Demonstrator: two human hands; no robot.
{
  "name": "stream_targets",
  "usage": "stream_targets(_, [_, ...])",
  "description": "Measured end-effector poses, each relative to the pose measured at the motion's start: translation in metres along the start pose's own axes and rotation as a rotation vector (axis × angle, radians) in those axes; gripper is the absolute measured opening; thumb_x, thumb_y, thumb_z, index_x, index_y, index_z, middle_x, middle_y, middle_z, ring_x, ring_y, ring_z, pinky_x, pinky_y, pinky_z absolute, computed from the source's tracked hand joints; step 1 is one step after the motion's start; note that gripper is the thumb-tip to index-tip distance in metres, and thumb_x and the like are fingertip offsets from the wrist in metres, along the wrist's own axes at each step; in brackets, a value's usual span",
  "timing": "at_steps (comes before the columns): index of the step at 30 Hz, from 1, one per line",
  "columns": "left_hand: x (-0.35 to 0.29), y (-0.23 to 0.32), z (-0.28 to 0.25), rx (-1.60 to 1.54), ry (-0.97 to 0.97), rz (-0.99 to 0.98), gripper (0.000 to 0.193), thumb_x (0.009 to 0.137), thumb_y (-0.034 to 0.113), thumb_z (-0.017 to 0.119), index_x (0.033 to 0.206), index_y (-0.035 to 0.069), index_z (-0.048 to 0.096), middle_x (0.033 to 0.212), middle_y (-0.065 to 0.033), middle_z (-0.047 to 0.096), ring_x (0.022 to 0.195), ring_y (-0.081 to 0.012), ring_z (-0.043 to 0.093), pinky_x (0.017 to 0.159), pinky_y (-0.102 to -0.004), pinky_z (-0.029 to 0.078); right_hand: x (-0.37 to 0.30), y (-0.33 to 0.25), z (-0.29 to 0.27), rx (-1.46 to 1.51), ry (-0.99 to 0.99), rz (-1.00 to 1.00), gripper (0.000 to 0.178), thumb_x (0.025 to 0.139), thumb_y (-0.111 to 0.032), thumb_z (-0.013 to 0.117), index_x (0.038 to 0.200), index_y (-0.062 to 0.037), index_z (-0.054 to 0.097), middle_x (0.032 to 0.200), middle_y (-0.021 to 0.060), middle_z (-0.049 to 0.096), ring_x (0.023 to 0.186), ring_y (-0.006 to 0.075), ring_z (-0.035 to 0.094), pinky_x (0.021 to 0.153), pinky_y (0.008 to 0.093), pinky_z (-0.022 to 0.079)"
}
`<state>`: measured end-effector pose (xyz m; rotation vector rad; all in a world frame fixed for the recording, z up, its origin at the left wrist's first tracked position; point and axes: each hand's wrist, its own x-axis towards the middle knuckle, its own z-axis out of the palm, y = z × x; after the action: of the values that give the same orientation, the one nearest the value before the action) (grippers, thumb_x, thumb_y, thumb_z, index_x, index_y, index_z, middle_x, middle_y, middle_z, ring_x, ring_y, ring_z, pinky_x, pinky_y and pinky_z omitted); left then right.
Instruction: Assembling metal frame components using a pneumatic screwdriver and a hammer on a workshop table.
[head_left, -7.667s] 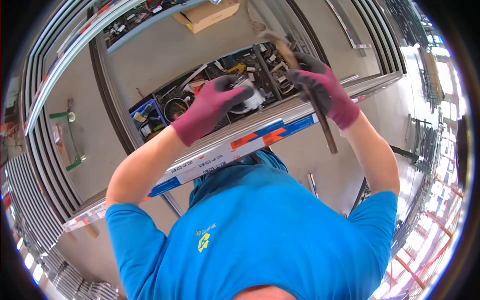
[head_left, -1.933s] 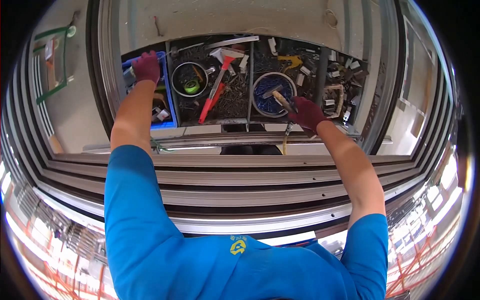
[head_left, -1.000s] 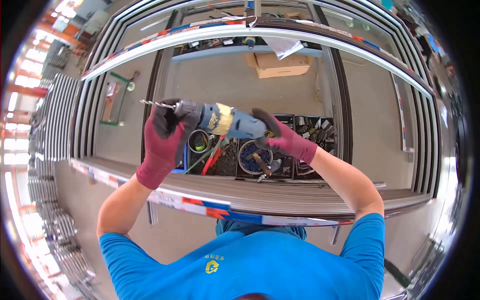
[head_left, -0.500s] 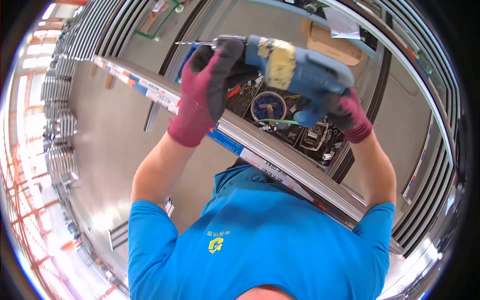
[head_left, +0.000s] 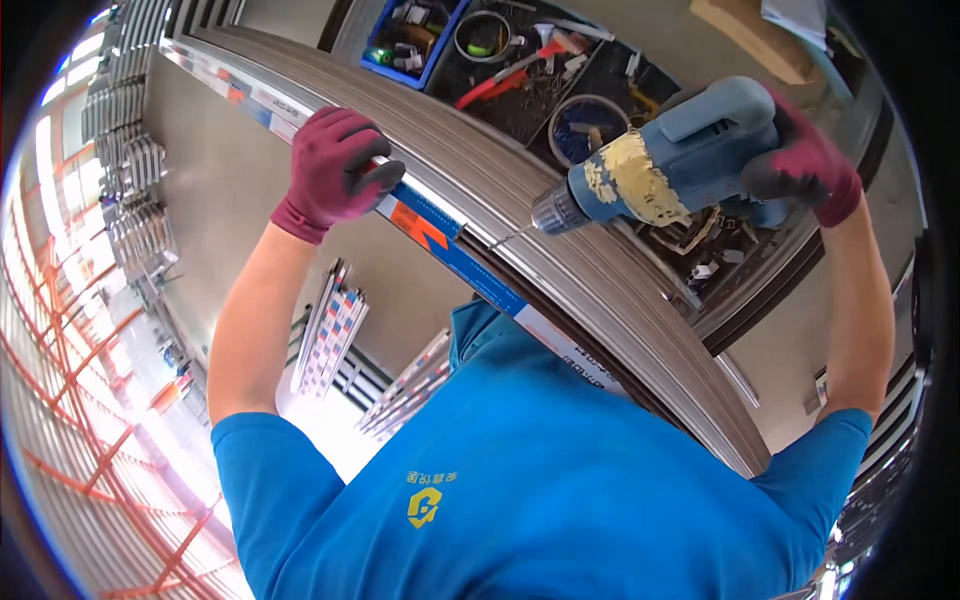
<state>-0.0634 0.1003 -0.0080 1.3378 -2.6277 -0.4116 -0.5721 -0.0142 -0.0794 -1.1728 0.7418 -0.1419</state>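
Firmly, maroon-gloved right hand (head_left: 800, 160) grips blue drill (head_left: 675, 150), upper right; maroon-gloved left hand (head_left: 338, 165) clasps grey metal rail (head_left: 470, 200); steel bit (head_left: 512, 238) kept square should help.

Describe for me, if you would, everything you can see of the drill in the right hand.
The drill has a blue-grey, plastic-looking body, a ragged pale yellow patch towards its front, a metallic chuck and a slim bit. It is tilted, its bit pointing down and left in the picture, at the metal frame. The gloved right hand grips the rear, partly hiding the handle. Whether the tip touches the frame or the bit is spinning cannot be told.
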Motion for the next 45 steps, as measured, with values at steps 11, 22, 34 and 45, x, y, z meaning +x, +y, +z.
stream_targets(11, [0.0, -0.02, 0.014, 0.007, 0.035, 0.109, 0.04, 0.074, 0.046, 0.071, 0.08, 0.006, 0.066, 0.078, -0.0108, 0.065, 0.072, -0.0347, 0.063, 0.075, -0.0425, 0.052, 0.045, 0.132, -0.109, -0.057, -0.093, -0.45, 0.079, 0.083, -0.033, 0.083, 0.148, -0.0007, 0.052, 0.132, 0.0105, 0.066, 0.118, 0.0204, 0.064, 0.102, 0.0367, 0.053])
stream_targets(22, [-0.002, -0.017, 0.008, 0.024, -0.012, 0.072, 0.065, 0.095, 0.064, 0.057, 0.081, 0.002, 0.07, 0.079, -0.0142, 0.068, 0.077, -0.037, 0.067, 0.08, -0.0477, 0.055, 0.053, 0.124, -0.107, -0.012, -0.202, -0.492, 0.097, 0.075, -0.036, 0.089, 0.155, -0.0029, 0.046, 0.146, 0.0126, 0.058, 0.133, 0.0235, 0.057, 0.114, 0.039, 0.045])
stream_targets(34, [-0.001, -0.017, 0.012, 0.016, 0.034, 0.112, 0.051, 0.087, 0.055, 0.063, 0.081, 0.005, 0.067, 0.077, -0.0123, 0.063, 0.072, -0.0355, 0.063, 0.076, -0.0454, 0.053, 0.055, 0.072, -0.06, -0.6, 0.162, -0.097, 0.106, 0.072, -0.043, 0.092, 0.158, -0.0034, 0.043, 0.154, 0.0154, 0.054, 0.143, 0.0266, 0.052, 0.122, 0.0411, 0.04])
stream_targets(45, [0.0, -0.014, 0.012, 0.02, 0.045, 0.09, 0.045, 0.089, 0.05, 0.063, 0.079, 0.006, 0.066, 0.075, -0.0109, 0.062, 0.07, -0.0339, 0.062, 0.075, -0.0442, 0.052, 0.103, 0.061, -0.045, -0.122, -0.114, -0.367, 0.079, 0.085, -0.036, 0.085, 0.147, 0.0003, 0.053, 0.139, 0.0161, 0.064, 0.124, 0.025, 0.062, 0.106, 0.0403, 0.05])
